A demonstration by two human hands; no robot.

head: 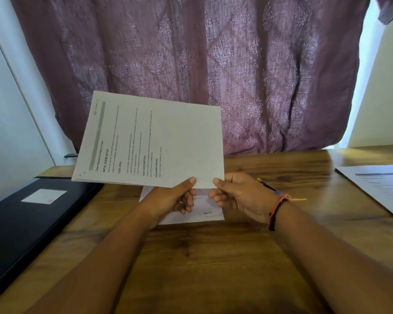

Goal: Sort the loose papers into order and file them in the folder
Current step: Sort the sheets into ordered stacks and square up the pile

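Note:
A thin stack of printed papers (150,139) is held up above the wooden table, its text turned sideways. My left hand (178,196) pinches its near edge, thumb on top and fingers under. My right hand (236,193) pinches the same edge just to the right, near the corner. Beneath my hands another white sheet (191,217) lies flat on the table. The black folder (27,214) lies closed at the left, with a pale label on its cover.
More printed sheets (381,186) lie at the table's right edge. A black pen (267,185) with a yellow mark lies behind my right hand. A purple patterned curtain (213,64) hangs behind the wooden table (213,257).

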